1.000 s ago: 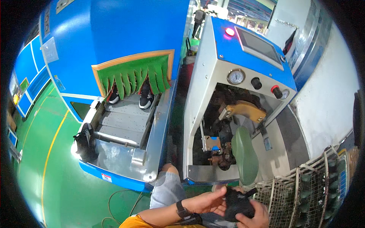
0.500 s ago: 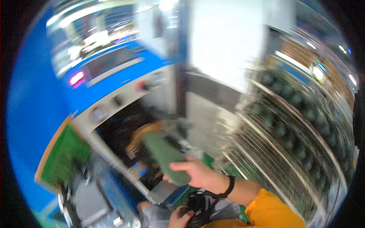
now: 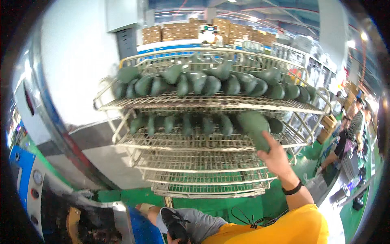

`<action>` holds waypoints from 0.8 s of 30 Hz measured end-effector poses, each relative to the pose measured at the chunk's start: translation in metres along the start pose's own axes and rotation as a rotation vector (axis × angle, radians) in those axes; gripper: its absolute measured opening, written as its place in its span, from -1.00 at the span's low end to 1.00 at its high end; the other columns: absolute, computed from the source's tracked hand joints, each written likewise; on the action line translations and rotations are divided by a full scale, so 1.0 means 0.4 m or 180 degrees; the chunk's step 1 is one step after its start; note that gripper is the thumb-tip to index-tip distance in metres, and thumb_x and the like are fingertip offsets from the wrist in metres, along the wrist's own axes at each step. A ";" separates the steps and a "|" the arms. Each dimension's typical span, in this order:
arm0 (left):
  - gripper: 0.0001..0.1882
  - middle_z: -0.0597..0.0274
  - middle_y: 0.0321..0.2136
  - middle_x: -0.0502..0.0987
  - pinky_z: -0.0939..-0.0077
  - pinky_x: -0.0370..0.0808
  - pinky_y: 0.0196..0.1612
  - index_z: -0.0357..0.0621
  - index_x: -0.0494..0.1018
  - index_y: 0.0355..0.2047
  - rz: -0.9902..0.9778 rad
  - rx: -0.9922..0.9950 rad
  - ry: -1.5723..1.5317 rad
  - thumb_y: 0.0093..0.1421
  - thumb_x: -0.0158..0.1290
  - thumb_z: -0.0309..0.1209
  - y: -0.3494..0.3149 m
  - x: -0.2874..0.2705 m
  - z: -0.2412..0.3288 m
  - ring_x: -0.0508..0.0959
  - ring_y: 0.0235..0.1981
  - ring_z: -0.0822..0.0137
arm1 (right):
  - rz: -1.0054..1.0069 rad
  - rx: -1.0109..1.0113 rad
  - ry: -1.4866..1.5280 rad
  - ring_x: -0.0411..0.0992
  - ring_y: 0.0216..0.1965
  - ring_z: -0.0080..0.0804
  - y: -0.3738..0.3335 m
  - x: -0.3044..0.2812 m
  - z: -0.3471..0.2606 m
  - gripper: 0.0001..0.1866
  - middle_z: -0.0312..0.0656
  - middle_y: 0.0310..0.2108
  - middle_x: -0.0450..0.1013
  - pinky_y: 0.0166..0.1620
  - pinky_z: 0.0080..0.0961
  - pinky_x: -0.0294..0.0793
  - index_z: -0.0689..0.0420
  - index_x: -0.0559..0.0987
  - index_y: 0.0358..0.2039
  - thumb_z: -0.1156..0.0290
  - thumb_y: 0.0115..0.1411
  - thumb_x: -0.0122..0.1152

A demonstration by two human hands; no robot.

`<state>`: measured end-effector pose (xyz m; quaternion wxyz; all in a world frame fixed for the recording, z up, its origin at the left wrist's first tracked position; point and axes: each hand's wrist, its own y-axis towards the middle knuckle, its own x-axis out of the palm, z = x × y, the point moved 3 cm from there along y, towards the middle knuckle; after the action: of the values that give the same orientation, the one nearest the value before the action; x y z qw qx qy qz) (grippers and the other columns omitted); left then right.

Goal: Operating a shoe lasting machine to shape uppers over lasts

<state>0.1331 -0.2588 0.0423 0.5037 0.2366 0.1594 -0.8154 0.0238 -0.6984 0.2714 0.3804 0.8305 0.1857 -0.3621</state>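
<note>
Green shoe last (image 3: pixel 254 129) — pinched at its lower end by right hand (image 3: pixel 276 159), fingers (image 3: pixel 265 147) wrapped round it, closed. Sticks up and away from fingertips, toe end over second shelf of wire rack (image 3: pixel 211 142), level with row of matching lasts (image 3: pixel 183 125) off to left of fingers. More lasts (image 3: pixel 211 83) on top shelf, well above hand. Lower shelves under wrist look bare. Black wristband (image 3: pixel 293 188) just behind hand, yellow sleeve (image 3: pixel 284 225) below that.

Handling, judged: rigid moulded block, smooth and a bit slick, likely solid enough to feel weighty for one hand — no give, not fragile. Rounded toe offers poor purchase; narrower heel/cone end where fingers sit now seems best hold, thumb on one flank, fingers on other. Wire shelf lets round shapes roll, so needs setting down flat between neighbours.

Left hand (image 3: pixel 174 240) low at frame edge, nearly cut off, close against black shoe (image 3: pixel 175 223) just above fingers — cannot tell grip, whether closed on it or only touching. Grey trouser leg (image 3: pixel 199 221) beside it. Other people (image 3: pixel 345 142) far right of right hand, apart from rack. Blue machine panel (image 3: pixel 24 179) far left.
</note>
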 end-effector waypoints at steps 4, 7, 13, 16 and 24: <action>-0.53 -0.18 0.05 0.53 0.19 0.43 0.18 -0.29 0.53 -0.01 0.0105 0.0417 0.0364 0.14 0.29 -0.25 0.023 0.058 0.008 0.50 0.07 -0.12 | 0.0766 0.0763 -0.0454 0.48 0.04 0.27 0.023 -0.174 0.261 -0.23 0.37 -0.04 0.50 0.09 -0.08 0.46 0.34 0.31 0.30 0.43 0.05 0.30; -0.52 -0.19 0.10 0.49 0.20 0.41 0.21 -0.30 0.53 -0.02 -0.0021 0.0347 0.0358 0.14 0.29 -0.24 0.038 0.073 0.011 0.48 0.10 -0.12 | 0.0489 0.1189 -0.0825 0.52 -0.03 0.23 0.112 -0.249 0.455 -0.35 0.30 -0.16 0.55 0.02 -0.12 0.51 0.29 0.48 0.15 0.34 0.01 0.33; -0.58 -0.18 0.23 0.39 0.22 0.42 0.20 -0.34 0.57 -0.14 -0.0332 0.0077 -0.0344 0.11 0.32 -0.25 0.065 0.079 0.154 0.47 0.12 -0.11 | -0.0919 0.0964 -0.1680 0.53 0.00 0.04 0.326 -0.306 1.110 -0.43 0.03 -0.04 0.60 0.07 -0.18 0.49 0.17 0.70 -0.10 0.08 -0.09 0.44; -0.64 -0.15 0.26 0.37 0.25 0.45 0.14 -0.33 0.57 -0.22 -0.0053 -0.0392 0.0410 0.09 0.34 -0.32 0.030 0.020 0.194 0.49 0.07 -0.11 | -0.1466 0.0308 -0.2623 0.46 0.11 -0.01 0.422 -0.082 0.879 -0.36 -0.05 0.04 0.58 0.19 -0.19 0.41 0.06 0.71 -0.10 -0.17 -0.06 0.37; -0.77 0.03 -0.06 0.59 0.33 0.54 -0.06 -0.30 0.55 -0.18 0.0902 -0.1418 -0.0691 0.21 0.23 -0.42 -0.155 -0.210 0.187 0.58 -0.14 0.20 | -0.0001 -0.0325 -0.1644 0.44 0.14 0.00 0.416 -0.029 0.802 -0.55 0.11 0.15 0.48 0.23 -0.13 0.34 0.16 0.53 0.15 0.18 0.37 0.02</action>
<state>0.0925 -0.2059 0.1523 0.6663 0.0513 0.2451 -0.7024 -0.0344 -1.0516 0.2190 0.4565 0.6902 0.1007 -0.5524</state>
